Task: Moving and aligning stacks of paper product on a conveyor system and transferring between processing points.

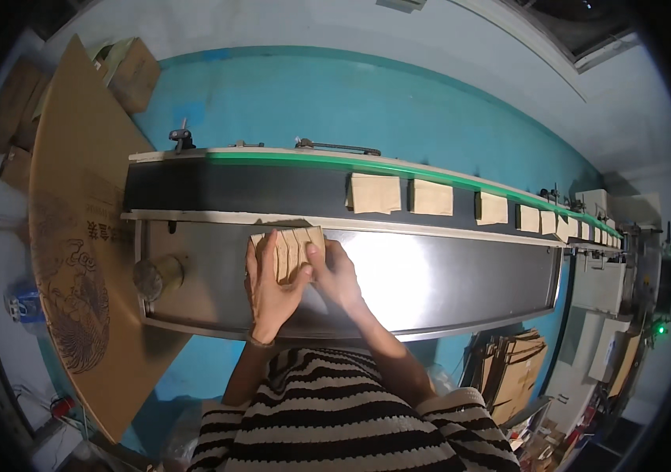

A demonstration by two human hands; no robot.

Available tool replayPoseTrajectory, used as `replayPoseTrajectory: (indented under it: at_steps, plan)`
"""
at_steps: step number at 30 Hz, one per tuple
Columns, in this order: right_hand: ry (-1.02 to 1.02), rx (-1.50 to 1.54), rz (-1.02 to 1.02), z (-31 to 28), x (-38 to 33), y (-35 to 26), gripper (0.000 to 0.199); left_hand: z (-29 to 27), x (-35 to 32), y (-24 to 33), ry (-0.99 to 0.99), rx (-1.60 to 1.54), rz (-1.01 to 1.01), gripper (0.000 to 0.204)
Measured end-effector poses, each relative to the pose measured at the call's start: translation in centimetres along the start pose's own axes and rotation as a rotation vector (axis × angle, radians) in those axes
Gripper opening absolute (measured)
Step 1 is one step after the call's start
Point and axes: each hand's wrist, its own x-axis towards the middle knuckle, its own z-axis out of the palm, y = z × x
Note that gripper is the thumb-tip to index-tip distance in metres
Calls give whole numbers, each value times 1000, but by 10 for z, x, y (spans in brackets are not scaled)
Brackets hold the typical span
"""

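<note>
Between my two hands is a block of folded tan paper tissues (288, 250), made up of several bundles side by side. My left hand (271, 305) grips its left side and front, with fingers bent over the layers. My right hand (339, 275) closes on the right side, its thumb pressed near the front face. The block is held over the steel tray table (461, 287), close to its far edge; whether it rests on the metal is hidden. Beyond it, similar folded tissue bundles (375, 193) lie spaced in a row on the dark conveyor belt (241, 187).
A green guide rail (288, 161) runs along the belt's far side. On the tray's left end lies a tan cylinder (158, 277), possibly a tape roll. A large cardboard sheet (76, 228) stands at the left. Flattened cartons (512, 374) lean below the tray at right.
</note>
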Motion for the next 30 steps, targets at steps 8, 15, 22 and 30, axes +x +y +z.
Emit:
replayPoseTrajectory:
  at_steps: [8, 15, 22, 30]
  plan:
    - [144, 484, 7, -25, 47, 36, 34, -14, 10, 1, 54, -36, 29, 79]
    - [47, 0, -140, -6, 15, 17, 53, 8, 13, 12, -57, -65, 113, 72]
    - [102, 296, 91, -33, 38, 28, 40, -4, 13, -4, 36, -50, 65, 74]
    - [-64, 0, -98, 15, 19, 26, 52, -7, 11, -9, -77, -93, 124, 70]
